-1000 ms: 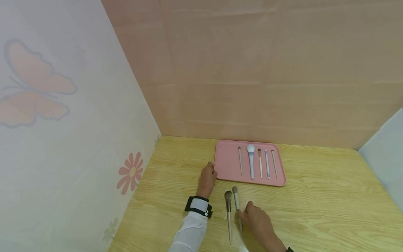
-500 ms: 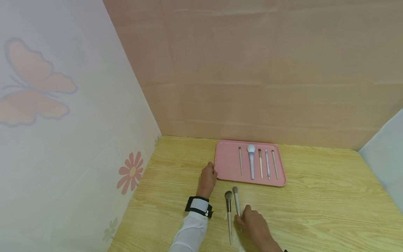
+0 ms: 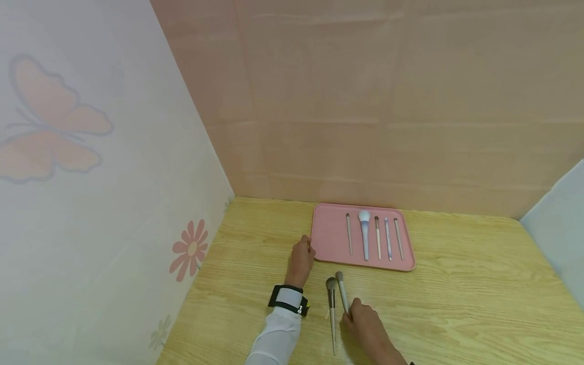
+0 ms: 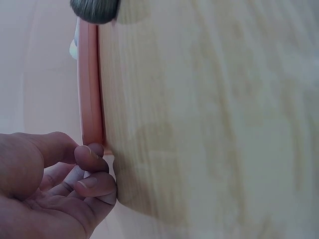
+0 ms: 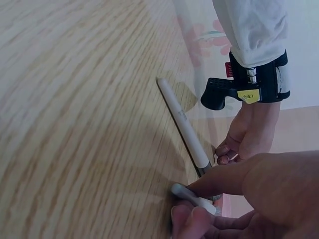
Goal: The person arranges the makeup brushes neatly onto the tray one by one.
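My right hand [image 3: 368,327] pinches a makeup brush [image 3: 342,289] by the lower part of its pale handle, its grey bristles pointing away from me. In the right wrist view the end of that handle [image 5: 185,193] pokes out between thumb and fingers. Just left of it lies a second, longer makeup brush [image 3: 332,309] with dark bristles, on the table. At the front left corner of a pink tray [image 3: 326,238], my left hand [image 3: 301,258] holds the rim with curled fingers. In the left wrist view the fingertips [image 4: 97,185] meet the tray's corner.
Several brushes lie in a row on the tray, among them a large white-headed brush [image 3: 364,233]. The wood-grain table [image 3: 479,274] extends to the right. A white wall with a flower print [image 3: 188,251] stands left; a pinkish-brown backdrop [image 3: 365,111] rises behind.
My right hand has moved slightly left and closed round the brush's lower handle; the brush head has tilted a little left. The left hand stays at the tray corner.
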Available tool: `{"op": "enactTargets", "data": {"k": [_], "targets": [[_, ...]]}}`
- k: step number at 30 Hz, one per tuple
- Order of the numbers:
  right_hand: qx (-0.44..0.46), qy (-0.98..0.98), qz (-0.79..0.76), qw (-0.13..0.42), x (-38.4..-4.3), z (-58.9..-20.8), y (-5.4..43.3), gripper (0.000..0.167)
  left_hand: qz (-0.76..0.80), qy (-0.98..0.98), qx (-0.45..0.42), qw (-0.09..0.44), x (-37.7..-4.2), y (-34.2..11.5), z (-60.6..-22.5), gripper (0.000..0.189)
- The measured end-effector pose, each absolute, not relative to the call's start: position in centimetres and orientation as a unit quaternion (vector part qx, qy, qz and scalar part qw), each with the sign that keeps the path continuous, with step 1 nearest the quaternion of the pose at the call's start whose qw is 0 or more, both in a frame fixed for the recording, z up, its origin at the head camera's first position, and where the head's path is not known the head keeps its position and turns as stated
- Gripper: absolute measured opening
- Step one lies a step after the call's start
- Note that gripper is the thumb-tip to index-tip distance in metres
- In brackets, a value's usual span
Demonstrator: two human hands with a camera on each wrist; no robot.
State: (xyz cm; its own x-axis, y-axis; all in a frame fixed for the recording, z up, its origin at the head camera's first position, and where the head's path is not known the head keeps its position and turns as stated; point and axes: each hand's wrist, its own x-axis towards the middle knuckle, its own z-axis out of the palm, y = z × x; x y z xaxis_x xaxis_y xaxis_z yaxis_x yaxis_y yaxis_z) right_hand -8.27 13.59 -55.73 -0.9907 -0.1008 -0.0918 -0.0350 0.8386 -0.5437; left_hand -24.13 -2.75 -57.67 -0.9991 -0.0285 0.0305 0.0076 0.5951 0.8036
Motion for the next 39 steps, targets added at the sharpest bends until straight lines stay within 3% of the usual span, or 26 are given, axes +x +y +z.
{"op": "enactTargets", "data": {"k": [10, 15, 39], "targets": [[-0.036, 0.95, -0.307, 0.037, -8.3, -55.2, 13.9, 0.016, -0.445, -0.895, 0.008, 0.014, -24.2, -2.8, -57.8, 0.021], [-0.058, 0.956, -0.287, -0.004, -8.9, -54.5, 13.9, 0.017, -0.449, -0.894, 0.009, 0.019, -24.2, -2.9, -57.6, 0.019], [-0.057, 0.945, -0.32, -0.041, -15.8, -51.9, 15.5, 0.016, -0.437, -0.899, 0.008, 0.022, -24.2, -2.7, -58.0, 0.021]]}}
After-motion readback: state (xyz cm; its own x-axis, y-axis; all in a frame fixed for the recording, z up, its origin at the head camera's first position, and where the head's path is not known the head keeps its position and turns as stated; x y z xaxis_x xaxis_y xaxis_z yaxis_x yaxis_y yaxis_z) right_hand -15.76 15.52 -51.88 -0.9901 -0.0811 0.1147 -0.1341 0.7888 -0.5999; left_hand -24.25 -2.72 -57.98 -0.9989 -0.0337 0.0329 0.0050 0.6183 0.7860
